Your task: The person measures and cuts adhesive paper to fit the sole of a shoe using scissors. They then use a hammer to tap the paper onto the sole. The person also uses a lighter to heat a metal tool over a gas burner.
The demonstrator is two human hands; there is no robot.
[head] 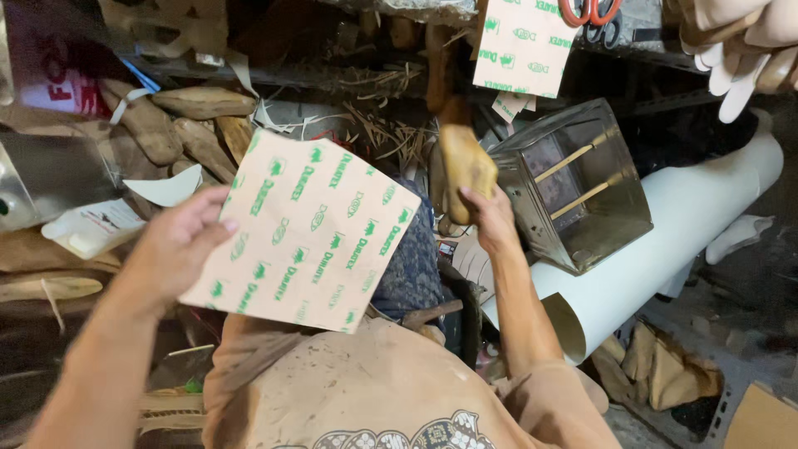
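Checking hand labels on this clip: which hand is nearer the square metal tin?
Right. The right hand, gripping a wooden piece, is just left of the tin; the left hand holds a sandpaper sheet farther left.

Left hand gripping printed sheet; right hand clutching wooden piece, just left of metal box, above white roll.

**A crowded workbench and floor**

The cluttered bench carries carved wooden pieces, a white plastic bottle and straw-like fibres. On the floor lie a white paper roll and wood scraps.
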